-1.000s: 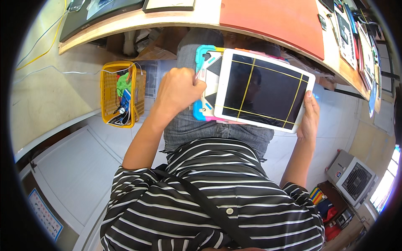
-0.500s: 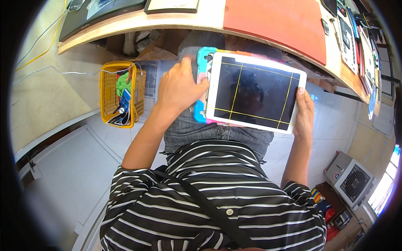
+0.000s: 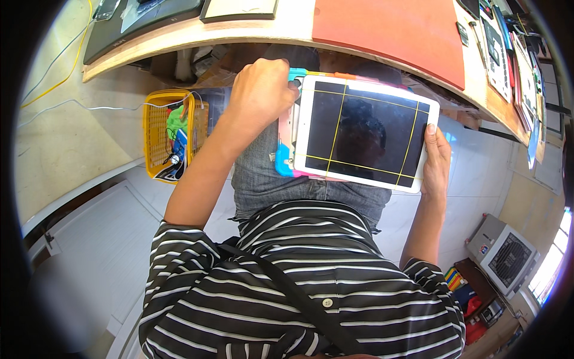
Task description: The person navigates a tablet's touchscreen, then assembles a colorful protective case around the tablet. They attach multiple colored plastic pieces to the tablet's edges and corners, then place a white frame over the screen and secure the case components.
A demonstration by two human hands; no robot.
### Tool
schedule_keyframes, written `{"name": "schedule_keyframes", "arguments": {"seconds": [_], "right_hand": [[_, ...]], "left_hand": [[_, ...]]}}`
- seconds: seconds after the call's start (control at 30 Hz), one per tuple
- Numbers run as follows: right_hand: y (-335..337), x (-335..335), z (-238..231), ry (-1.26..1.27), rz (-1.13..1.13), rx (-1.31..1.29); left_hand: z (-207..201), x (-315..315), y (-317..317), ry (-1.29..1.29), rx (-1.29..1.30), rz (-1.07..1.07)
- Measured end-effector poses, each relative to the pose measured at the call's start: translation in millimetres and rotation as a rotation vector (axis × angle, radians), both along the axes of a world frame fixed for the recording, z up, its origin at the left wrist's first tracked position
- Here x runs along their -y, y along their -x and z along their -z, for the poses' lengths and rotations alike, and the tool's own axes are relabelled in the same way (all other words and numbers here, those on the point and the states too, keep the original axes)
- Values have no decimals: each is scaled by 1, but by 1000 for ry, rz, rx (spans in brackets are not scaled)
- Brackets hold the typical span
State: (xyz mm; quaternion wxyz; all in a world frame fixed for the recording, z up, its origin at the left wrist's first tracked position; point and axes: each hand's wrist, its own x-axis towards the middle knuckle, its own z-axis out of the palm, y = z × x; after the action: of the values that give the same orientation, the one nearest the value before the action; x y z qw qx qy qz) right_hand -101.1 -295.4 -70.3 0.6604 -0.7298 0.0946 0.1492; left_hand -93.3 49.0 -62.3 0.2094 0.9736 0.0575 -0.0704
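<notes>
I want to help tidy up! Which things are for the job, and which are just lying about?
In use:
white tablet, held by the right hand
multicoloured tablet case partly beneath it, left hand at its upper left corner

Lying about:
yellow plastic basket
white cable
red desk mat
grey fan unit

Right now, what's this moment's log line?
left hand: at upper-left corner of case; right hand: gripping tablet, right edge; tablet: screen up, overlapping case; basket: far left

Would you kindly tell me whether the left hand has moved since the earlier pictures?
Yes: the left hand has moved forward, closer to the wooden desk.
</notes>
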Motion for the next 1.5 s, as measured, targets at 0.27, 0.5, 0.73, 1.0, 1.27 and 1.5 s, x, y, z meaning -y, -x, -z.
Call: {"name": "schedule_keyframes", "arguments": {"seconds": [0.27, 0.5, 0.73, 1.0, 1.27, 1.5], "right_hand": [[1, 1, -1, 25, -33, 63], [-1, -1, 3, 50, -42, 26], [-4, -26, 15, 45, -10, 68], [7, -34, 19, 550, 25, 494], [0, 1, 30, 322, 69, 138], [-13, 37, 24, 95, -138, -115]], "left_hand": [[4, -11, -12, 12, 18, 75], [5, -25, -21, 188, -56, 27], [13, -30, -29, 277, -179, -20], [5, -26, 14, 638, -161, -246], [-12, -19, 92, 470, -468, -240], [-1, -9, 127, 547, -383, -273]]}}
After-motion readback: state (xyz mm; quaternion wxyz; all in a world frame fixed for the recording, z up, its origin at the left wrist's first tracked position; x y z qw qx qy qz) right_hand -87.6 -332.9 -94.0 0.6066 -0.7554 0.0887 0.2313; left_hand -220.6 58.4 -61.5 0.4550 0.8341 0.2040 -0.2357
